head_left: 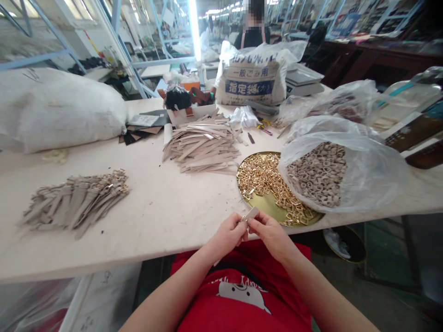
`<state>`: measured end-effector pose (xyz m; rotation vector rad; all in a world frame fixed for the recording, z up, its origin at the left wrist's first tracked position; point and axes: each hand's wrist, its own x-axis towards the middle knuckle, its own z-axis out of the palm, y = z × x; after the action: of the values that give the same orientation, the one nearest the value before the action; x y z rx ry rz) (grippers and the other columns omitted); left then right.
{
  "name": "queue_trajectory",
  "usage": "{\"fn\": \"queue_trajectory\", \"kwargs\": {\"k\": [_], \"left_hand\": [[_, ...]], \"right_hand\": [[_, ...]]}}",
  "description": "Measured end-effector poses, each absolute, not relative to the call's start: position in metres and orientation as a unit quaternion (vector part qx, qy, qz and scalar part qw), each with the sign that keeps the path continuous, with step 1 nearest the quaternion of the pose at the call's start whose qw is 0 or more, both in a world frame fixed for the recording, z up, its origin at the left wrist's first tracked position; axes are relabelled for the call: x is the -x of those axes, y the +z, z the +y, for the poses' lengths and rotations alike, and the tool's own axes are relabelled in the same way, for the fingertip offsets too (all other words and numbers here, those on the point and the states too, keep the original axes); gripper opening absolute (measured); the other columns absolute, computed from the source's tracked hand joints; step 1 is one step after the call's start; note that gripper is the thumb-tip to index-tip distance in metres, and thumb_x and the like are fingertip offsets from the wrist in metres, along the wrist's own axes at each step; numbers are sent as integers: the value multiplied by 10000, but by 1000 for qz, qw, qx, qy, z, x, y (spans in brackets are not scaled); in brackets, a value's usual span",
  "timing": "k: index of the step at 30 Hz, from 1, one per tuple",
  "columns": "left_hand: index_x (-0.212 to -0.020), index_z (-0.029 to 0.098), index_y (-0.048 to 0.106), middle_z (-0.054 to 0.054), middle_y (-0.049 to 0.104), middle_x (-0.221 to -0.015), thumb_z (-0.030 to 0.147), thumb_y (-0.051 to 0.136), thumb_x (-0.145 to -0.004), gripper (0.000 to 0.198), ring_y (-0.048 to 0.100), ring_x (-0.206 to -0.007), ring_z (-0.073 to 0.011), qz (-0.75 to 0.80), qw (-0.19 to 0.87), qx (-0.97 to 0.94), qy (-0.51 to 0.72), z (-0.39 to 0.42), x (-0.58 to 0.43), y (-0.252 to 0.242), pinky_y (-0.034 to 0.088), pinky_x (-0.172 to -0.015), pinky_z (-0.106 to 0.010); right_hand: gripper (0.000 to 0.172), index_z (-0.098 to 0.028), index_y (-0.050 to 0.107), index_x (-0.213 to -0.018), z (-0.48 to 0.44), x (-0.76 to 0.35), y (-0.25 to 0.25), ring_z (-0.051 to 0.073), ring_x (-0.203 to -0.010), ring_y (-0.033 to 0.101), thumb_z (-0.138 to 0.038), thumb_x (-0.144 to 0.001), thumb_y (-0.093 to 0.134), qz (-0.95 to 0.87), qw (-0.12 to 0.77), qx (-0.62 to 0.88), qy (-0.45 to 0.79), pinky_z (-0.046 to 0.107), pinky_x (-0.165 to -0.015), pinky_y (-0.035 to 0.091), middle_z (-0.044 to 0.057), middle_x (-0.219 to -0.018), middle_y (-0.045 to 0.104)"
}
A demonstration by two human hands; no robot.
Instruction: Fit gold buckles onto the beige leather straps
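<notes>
"Where to find the beige strap (pixel 251 214)?"

"At lower centre, held up and tilted, in view against the near rim of a round brass-coloured tray (pixel 261 203)."

"Held how?"

"Pinched in the left hand (pixel 231 232) and also in the right hand (pixel 270 231), with thumbs close together. By the left thumb, a glint of gold metal (pixel 244 219), too small to make out."

"And around the tray?"

"Spread across it, right of centre, gold rectangular buckles (pixel 258 173). Overlapping its right side, an open clear plastic bag (pixel 374 180) with many small beige loops (pixel 318 175) inside."

"And leftward?"

"At middle left, on the pale table (pixel 166 216), a bundle of beige straps (pixel 74 200) with gold fittings at the upper ends. Near centre, a loose heap of beige strips (pixel 204 145)."

"Farther back?"

"A bulging white sack (pixel 58 110) at upper left; a printed sack (pixel 252 76) at upper centre, in front of a person (pixel 254 37) in dark clothing."
</notes>
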<state>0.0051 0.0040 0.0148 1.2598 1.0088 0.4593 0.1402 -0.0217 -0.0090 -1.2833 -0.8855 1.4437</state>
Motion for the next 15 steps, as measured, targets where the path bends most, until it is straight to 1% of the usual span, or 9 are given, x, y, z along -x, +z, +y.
{"fn": "queue_trajectory", "kwargs": {"k": [4,6,10,12,15], "left_hand": [[-742,176,406,47,492,-558,381,374,-834,226,377,-422,-57,449,657,-569,206,4,-3,13,297,-432,-189],[-739,174,412,42,505,-570,391,381,-833,238,383,-425,-57,453,644,-582,203,5,-2,12,304,-438,-191],[-736,171,424,41,506,-570,412,388,-830,261,387,-432,-58,439,643,-596,195,4,0,10,311,-444,-190],[-755,171,424,42,501,-568,404,375,-832,250,378,-426,-59,436,654,-585,198,3,0,10,304,-431,-190],[-761,176,406,45,494,-553,390,372,-829,227,365,-411,-61,446,660,-569,205,3,-1,10,289,-411,-192]], "right_hand": [[158,-199,577,-724,-26,-137,-4,175,-661,506,-349,-702,619,-481,485,614,396,307,-640,397,23,-687,583],[139,-205,570,-726,-27,-137,-5,183,-672,509,-342,-723,597,-508,482,620,353,312,-643,395,30,-701,584],[164,-198,534,-742,-24,-140,-6,161,-618,502,-359,-764,554,-481,484,609,404,297,-603,387,7,-650,553],[185,-189,533,-733,-22,-143,-5,146,-600,488,-369,-763,559,-452,484,592,460,287,-595,383,-7,-618,527],[212,-175,566,-743,-20,-145,-6,127,-600,470,-385,-740,590,-394,489,555,546,276,-605,387,-12,-629,530]]}}
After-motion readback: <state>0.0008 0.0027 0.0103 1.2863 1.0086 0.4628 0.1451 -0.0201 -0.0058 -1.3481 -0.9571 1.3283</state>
